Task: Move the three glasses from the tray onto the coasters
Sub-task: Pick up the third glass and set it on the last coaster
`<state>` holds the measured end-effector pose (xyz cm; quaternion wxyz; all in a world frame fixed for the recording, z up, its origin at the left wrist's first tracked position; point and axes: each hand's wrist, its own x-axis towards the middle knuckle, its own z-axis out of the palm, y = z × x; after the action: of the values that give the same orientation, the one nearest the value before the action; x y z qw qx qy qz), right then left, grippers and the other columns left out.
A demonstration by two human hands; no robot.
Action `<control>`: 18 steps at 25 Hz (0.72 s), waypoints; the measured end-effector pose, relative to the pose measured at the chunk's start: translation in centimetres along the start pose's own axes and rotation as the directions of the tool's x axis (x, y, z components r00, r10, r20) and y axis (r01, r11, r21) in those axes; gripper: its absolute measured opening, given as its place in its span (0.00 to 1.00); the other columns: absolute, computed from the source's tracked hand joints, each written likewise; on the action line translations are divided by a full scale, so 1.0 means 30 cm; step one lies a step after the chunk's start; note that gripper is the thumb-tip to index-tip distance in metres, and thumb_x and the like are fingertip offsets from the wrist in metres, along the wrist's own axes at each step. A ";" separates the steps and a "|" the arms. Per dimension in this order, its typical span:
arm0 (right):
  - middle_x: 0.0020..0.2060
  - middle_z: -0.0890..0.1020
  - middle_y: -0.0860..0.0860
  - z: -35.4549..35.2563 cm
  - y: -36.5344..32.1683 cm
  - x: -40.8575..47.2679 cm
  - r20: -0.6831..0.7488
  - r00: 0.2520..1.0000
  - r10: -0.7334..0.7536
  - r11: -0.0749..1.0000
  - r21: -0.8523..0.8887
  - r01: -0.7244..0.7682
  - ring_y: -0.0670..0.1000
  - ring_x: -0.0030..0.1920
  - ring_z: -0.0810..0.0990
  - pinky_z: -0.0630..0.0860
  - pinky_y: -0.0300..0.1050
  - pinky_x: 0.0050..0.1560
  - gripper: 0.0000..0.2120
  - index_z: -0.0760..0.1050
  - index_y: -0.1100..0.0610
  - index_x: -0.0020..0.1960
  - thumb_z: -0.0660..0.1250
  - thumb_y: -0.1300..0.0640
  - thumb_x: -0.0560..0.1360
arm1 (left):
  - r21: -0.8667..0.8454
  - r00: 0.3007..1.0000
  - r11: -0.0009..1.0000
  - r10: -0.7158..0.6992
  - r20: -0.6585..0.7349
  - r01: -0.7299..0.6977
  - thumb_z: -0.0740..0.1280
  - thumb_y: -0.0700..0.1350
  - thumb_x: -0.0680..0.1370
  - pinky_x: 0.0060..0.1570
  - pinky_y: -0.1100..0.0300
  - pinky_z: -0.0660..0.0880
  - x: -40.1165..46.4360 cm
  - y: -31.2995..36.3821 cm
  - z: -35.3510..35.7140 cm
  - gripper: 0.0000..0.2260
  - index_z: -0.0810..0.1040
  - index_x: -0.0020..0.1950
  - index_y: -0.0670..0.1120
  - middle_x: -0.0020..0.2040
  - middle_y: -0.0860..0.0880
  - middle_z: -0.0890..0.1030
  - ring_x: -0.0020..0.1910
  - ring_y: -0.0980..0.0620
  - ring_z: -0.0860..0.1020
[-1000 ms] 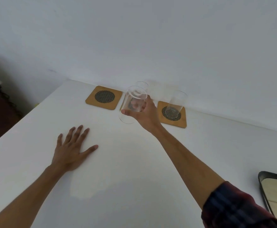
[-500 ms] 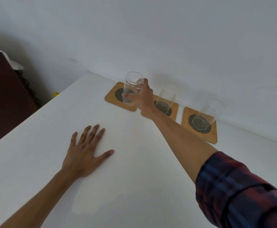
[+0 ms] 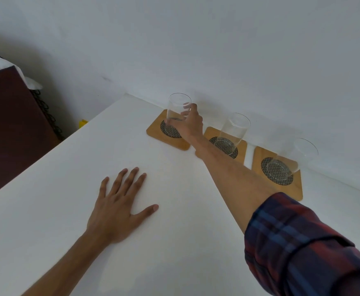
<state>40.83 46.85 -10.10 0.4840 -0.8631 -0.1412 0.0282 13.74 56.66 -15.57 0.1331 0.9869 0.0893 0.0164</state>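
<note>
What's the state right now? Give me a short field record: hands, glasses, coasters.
right hand: wrapped around the left glass, which is upright over the left coaster; contact with the coaster unclear
left hand: flat on the table, fingers spread, holding nothing
middle glass: standing on the middle coaster
right glass: standing on the right coaster
tray: not in view
</note>
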 end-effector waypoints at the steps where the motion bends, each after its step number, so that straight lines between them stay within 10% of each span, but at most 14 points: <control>1: 0.52 0.76 0.51 0.004 -0.002 0.009 0.001 1.000 0.008 1.000 0.004 -0.008 0.54 0.55 0.79 0.76 0.51 0.56 0.37 0.67 0.56 0.65 0.81 0.48 0.63 | -0.006 1.000 1.000 0.002 -0.002 -0.002 0.43 0.74 0.73 0.76 0.43 0.41 -0.001 0.001 -0.002 0.37 0.42 0.78 0.58 0.80 0.56 0.43 0.77 0.55 0.38; 5: 0.59 0.76 0.54 0.012 -0.008 0.025 0.017 0.998 0.065 0.997 0.041 -0.066 0.56 0.60 0.78 0.74 0.47 0.53 0.40 0.64 0.55 0.69 0.80 0.50 0.65 | -0.010 1.000 1.000 0.000 -0.002 -0.001 0.44 0.74 0.73 0.76 0.43 0.42 -0.002 0.001 -0.001 0.37 0.42 0.78 0.58 0.80 0.57 0.43 0.77 0.55 0.38; 10: 0.77 0.63 0.57 -0.015 -0.046 -0.071 -0.051 0.998 0.040 0.999 0.008 -0.040 0.57 0.76 0.63 0.63 0.54 0.73 0.57 0.48 0.59 0.80 0.80 0.46 0.64 | -0.003 1.000 1.000 -0.007 -0.004 0.007 0.43 0.74 0.73 0.76 0.44 0.41 -0.003 0.003 -0.004 0.37 0.41 0.77 0.59 0.80 0.57 0.42 0.77 0.56 0.37; 18: 0.59 0.82 0.50 -0.176 -0.086 -0.448 -0.111 0.972 -0.206 0.979 -0.025 0.204 0.48 0.59 0.79 0.76 0.45 0.59 0.21 0.76 0.55 0.63 0.74 0.52 0.72 | 0.008 1.000 1.000 -0.008 0.007 0.008 0.42 0.75 0.72 0.76 0.44 0.41 -0.003 0.011 -0.011 0.38 0.45 0.78 0.58 0.80 0.55 0.47 0.78 0.54 0.42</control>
<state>28.38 40.12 -6.32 0.4857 -0.8474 -0.2021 -0.0717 13.69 56.43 -15.18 0.1295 0.9872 0.0926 0.0121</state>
